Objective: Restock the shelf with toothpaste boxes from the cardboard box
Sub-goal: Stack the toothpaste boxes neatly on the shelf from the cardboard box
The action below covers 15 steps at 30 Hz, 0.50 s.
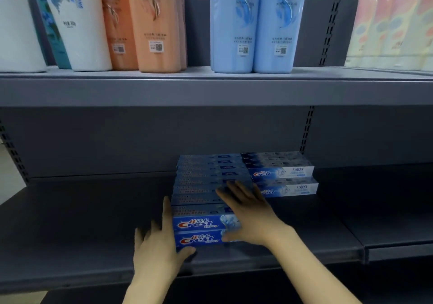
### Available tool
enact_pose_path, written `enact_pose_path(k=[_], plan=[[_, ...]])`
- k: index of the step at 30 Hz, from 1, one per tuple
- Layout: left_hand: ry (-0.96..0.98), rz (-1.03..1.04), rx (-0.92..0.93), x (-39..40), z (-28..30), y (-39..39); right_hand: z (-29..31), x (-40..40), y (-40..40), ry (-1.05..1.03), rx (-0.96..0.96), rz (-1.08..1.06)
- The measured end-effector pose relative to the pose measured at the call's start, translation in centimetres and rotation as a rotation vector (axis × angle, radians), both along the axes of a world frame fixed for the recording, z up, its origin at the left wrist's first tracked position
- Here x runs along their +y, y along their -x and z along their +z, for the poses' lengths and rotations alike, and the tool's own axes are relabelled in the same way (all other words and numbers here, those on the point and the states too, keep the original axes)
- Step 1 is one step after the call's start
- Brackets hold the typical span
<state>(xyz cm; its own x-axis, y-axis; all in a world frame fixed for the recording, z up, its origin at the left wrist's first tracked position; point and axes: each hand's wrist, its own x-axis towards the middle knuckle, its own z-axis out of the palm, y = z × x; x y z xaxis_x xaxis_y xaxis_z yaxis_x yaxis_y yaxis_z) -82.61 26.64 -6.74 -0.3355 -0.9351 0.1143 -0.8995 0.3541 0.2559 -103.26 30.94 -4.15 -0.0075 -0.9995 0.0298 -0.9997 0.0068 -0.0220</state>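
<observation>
The blue Crest toothpaste boxes sit two high in a row on the lower grey shelf; they look light, stiff and slick, so I judge them best squared up by their long sides and ends. My left hand presses flat-fingered against the stack's left end, while my right hand lies spread across its top. Paler Crest cartons sit just beside, and the shampoo bottles above carry print too blurred to read.

Left hand, right hand outstretched, flat
</observation>
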Motion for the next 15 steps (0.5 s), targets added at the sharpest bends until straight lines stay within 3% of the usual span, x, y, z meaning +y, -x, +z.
enact_pose_path(k=[15], plan=[[0.004, 0.004, 0.114, 0.9, 0.39, 0.43, -0.18, -0.35, 0.03, 0.005, -0.016, -0.013]])
